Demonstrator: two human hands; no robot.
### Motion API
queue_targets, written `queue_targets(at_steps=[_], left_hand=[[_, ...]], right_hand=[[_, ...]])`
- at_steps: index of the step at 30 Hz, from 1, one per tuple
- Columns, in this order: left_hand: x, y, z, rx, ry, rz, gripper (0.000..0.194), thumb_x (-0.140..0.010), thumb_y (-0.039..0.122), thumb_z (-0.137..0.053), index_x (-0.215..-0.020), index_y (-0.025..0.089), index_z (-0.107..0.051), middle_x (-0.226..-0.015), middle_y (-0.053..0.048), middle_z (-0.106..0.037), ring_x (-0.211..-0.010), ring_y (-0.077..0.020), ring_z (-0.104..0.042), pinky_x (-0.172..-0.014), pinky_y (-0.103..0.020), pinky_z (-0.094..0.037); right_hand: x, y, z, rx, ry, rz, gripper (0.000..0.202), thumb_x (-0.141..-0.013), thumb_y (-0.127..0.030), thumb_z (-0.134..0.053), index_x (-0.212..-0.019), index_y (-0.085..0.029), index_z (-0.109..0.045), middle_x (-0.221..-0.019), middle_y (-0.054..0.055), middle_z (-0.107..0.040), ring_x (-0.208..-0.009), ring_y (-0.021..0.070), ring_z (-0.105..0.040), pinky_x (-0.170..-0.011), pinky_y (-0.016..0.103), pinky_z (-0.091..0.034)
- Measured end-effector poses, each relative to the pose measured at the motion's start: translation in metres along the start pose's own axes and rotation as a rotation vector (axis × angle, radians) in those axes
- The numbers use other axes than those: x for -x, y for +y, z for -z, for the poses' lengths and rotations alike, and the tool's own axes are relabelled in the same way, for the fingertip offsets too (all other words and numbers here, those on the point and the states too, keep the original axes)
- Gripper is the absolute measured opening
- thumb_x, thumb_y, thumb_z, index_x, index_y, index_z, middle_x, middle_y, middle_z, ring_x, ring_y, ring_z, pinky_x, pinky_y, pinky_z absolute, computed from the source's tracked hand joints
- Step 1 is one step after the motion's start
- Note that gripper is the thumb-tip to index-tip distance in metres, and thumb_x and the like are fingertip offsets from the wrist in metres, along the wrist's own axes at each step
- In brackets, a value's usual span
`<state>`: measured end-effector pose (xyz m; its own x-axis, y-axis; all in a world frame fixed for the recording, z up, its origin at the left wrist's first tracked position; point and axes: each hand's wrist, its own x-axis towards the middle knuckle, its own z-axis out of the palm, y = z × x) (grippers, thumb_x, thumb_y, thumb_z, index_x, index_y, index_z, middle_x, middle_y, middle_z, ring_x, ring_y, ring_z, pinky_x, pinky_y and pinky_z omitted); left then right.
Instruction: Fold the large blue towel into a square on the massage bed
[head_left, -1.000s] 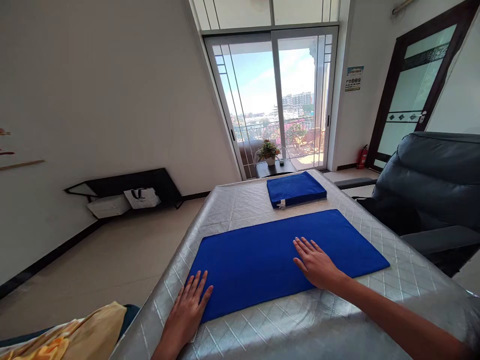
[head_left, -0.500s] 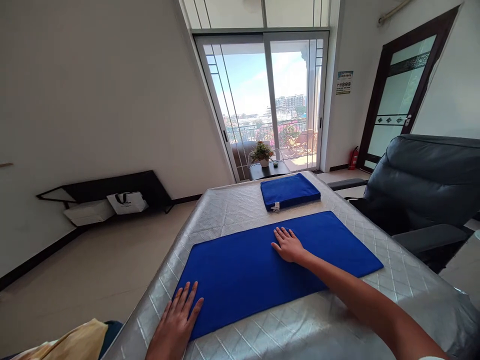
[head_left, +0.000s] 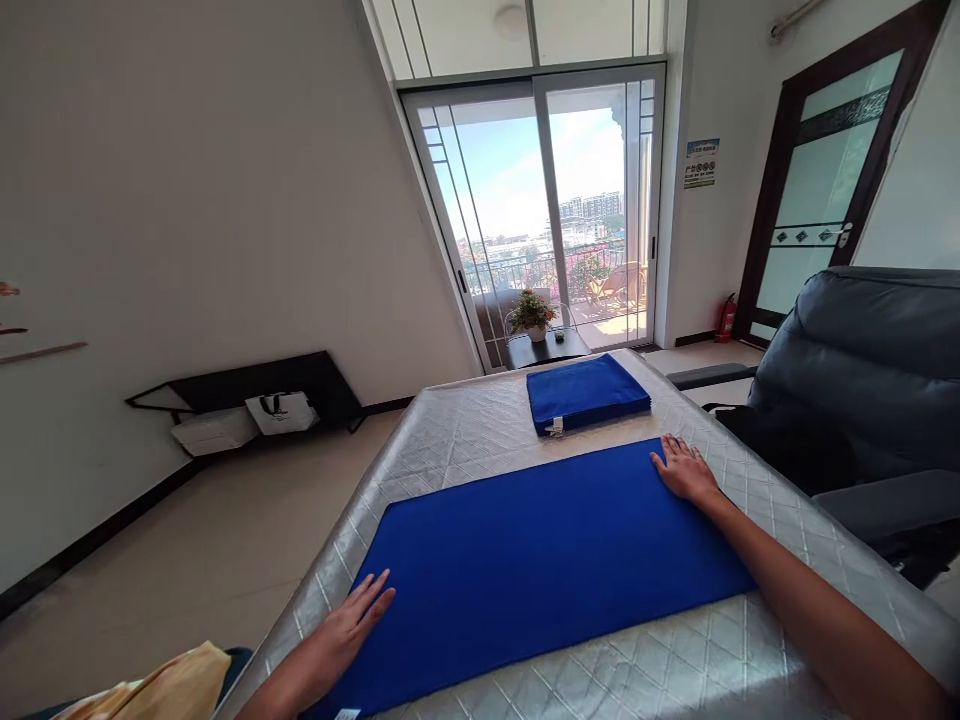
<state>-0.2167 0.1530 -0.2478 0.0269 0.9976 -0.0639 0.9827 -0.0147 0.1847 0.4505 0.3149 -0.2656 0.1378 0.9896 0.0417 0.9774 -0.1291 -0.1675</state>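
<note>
A blue cloth [head_left: 540, 560] lies spread flat across a silver quilted table cover [head_left: 622, 665]. My left hand [head_left: 349, 622] is at its left edge, open, fingers stretched out over the fabric. At the cloth's far right corner my right hand [head_left: 684, 470] rests open with its palm down. Neither hand grips anything. Just beyond the spread cloth sits a neat stack of folded blue cloths [head_left: 589, 393], with a white tag [head_left: 555, 427] hanging from its near left corner. Another white tag [head_left: 346, 714] shows at the spread cloth's near left corner.
A dark leather armchair [head_left: 885, 370] stands close along the table's right side. Behind the table, a small black stand [head_left: 517, 352] bears a potted plant [head_left: 534, 318]. A low black shelf [head_left: 217, 385] with a white bag [head_left: 283, 412] is by the left wall. Yellow fabric [head_left: 176, 685] lies at lower left.
My right hand has slid from the cloth's middle to its far right corner. My left hand has shifted slightly left, uncovering the white tag. The view has shifted slightly.
</note>
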Motion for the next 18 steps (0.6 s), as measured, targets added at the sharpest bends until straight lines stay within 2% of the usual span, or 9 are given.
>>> queue_targets(at_steps=[4,6,8,10,14,18], left_hand=[[-0.063,0.04,0.034,-0.046,0.063,0.021,0.062,-0.101,0.053,-0.034,-0.152,0.021,-0.048,-0.159,-0.01,-0.045,-0.145,-0.0268,-0.045,-0.12,-0.046,-0.036],[-0.092,0.055,0.039,-0.081,0.106,0.033,0.062,-0.102,0.049,-0.034,-0.152,0.016,-0.048,-0.161,-0.013,-0.041,-0.148,-0.0264,-0.039,-0.122,-0.045,-0.032],[-0.112,0.059,0.036,-0.103,0.152,0.062,0.062,-0.103,0.047,-0.032,-0.153,0.013,-0.044,-0.163,-0.015,-0.037,-0.152,-0.0272,-0.033,-0.123,-0.046,-0.028],[-0.121,0.053,0.027,-0.114,0.182,0.081,0.062,-0.103,0.045,-0.031,-0.155,0.013,-0.042,-0.164,-0.015,-0.035,-0.153,-0.0283,-0.029,-0.124,-0.049,-0.026],[-0.122,0.037,0.007,-0.121,0.206,0.097,0.061,-0.104,0.043,-0.028,-0.155,0.014,-0.042,-0.164,-0.015,-0.035,-0.153,-0.0281,-0.029,-0.124,-0.048,-0.024],[-0.119,0.035,0.003,-0.107,0.249,0.117,0.06,-0.103,0.045,-0.031,-0.155,0.016,-0.043,-0.163,-0.013,-0.038,-0.152,-0.0288,-0.031,-0.124,-0.049,-0.026]], right_hand=[[-0.001,0.0,-0.003,-0.001,0.007,0.009,0.077,-0.101,-0.055,-0.015,-0.163,-0.01,-0.024,-0.17,0.009,-0.02,-0.156,0.0249,-0.016,-0.126,0.045,-0.011],[-0.002,0.001,-0.003,0.011,0.003,0.003,0.077,-0.101,-0.054,-0.016,-0.163,-0.01,-0.023,-0.17,0.008,-0.02,-0.156,0.0246,-0.016,-0.126,0.045,-0.011],[-0.003,0.002,-0.004,0.017,0.004,-0.005,0.077,-0.101,-0.054,-0.016,-0.163,-0.009,-0.023,-0.17,0.007,-0.02,-0.156,0.0246,-0.016,-0.126,0.045,-0.012],[-0.003,0.002,-0.006,0.008,0.012,-0.003,0.078,-0.1,-0.055,-0.016,-0.162,-0.01,-0.024,-0.17,0.007,-0.021,-0.156,0.0246,-0.016,-0.126,0.045,-0.012],[-0.002,0.002,-0.008,0.001,0.018,-0.001,0.078,-0.1,-0.056,-0.016,-0.163,-0.01,-0.024,-0.169,0.008,-0.021,-0.156,0.0241,-0.016,-0.126,0.045,-0.013],[0.0,-0.006,0.004,0.116,0.039,-0.033,0.074,-0.1,-0.051,-0.017,-0.161,-0.01,-0.03,-0.167,0.01,-0.027,-0.156,0.0274,-0.018,-0.126,0.05,-0.01]])
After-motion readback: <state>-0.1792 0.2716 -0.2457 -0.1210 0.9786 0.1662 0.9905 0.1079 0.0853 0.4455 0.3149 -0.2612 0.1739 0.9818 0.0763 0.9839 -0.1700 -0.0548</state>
